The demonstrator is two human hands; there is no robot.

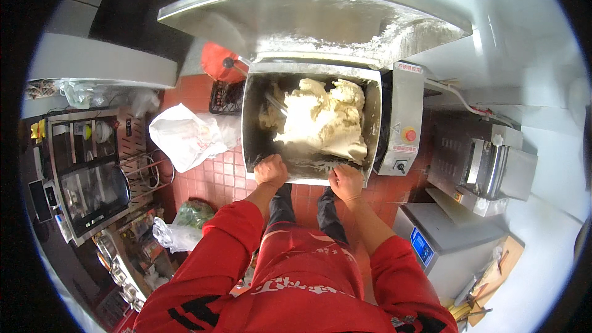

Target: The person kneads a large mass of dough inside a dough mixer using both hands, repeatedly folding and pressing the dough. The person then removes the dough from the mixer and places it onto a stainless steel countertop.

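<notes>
A large pale mass of dough lies in the metal tub of a dough mixer, with part of a metal mixing bar showing at its left. My left hand is curled over the tub's near rim, left of the middle. Farther right on the same rim, my right hand is closed in the same way. Both hands are apart from the dough, and the undersides of the fingers are hidden. The raised steel lid behind the tub is dusted with flour.
Right of the tub stands the control housing with a red button and a rotary switch. A roller machine and a steel cabinet are farther right. White plastic bags and a black crate are on the left.
</notes>
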